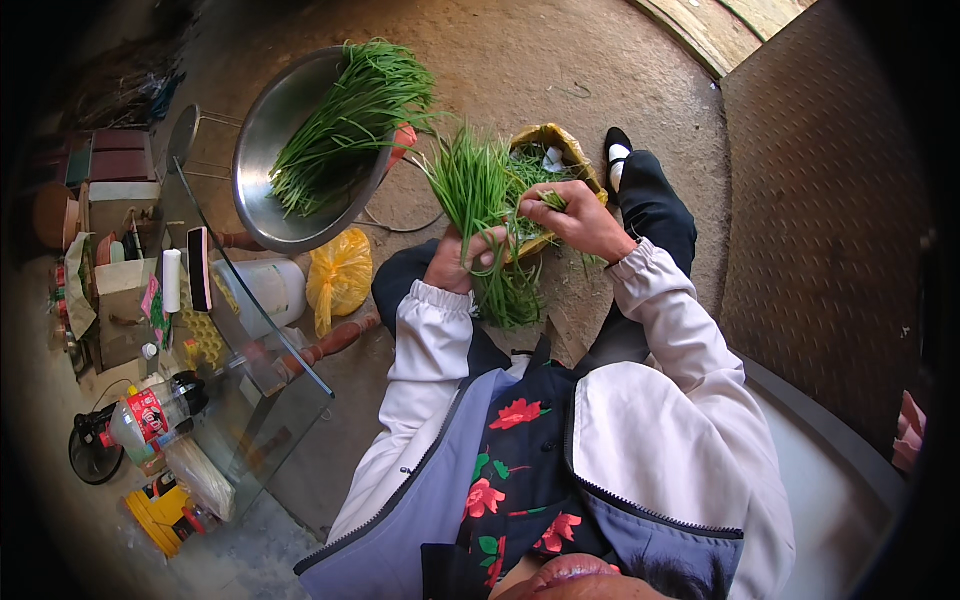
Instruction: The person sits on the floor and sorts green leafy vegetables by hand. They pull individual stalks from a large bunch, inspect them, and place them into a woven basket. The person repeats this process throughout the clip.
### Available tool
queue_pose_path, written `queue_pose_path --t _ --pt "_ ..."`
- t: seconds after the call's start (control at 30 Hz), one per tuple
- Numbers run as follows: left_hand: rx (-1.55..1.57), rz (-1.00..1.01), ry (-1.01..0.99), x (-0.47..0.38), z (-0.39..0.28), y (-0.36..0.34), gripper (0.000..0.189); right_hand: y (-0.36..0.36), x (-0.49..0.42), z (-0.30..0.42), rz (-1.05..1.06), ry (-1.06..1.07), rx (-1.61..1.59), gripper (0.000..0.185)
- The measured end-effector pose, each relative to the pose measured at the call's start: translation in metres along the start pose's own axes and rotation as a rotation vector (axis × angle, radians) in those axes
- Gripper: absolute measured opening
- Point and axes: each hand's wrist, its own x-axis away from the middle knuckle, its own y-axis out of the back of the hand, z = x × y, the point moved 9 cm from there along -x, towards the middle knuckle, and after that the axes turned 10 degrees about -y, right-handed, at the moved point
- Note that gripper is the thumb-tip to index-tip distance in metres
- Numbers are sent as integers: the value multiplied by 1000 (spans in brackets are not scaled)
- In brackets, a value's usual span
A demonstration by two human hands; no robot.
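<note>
My left hand (454,261) grips a bunch of long green chives (472,176) around its middle. One end of the bunch points away from me, and the other droops below my fist between my knees. Pinched in my right hand (581,219) is a small tuft of green stalk pieces (553,200). Just beyond that hand stands a container lined with a yellow plastic bag (598,184), with green scraps (536,165) and some white bits inside. A wide stainless steel bowl (259,161) at the far left holds a large heap of chives (360,112) that hangs over its rim.
A glass-topped table (277,420) at left bears a plastic bottle (146,416) and a white roll (172,281). Near its red-brown leg (337,339) are a knotted yellow bag (341,274) and a translucent bucket (281,292). A textured metal panel (817,225) stands at right.
</note>
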Motion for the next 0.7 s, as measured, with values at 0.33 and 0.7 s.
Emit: queue_pose_path --t 0.33,0.7 --pt "-15 -72 -17 -2 4 7 22 29 0 -20 -209 -97 127 24" --pt "-73 -95 -69 -7 -1 6 17 8 -2 -39 -190 -145 -75 26"
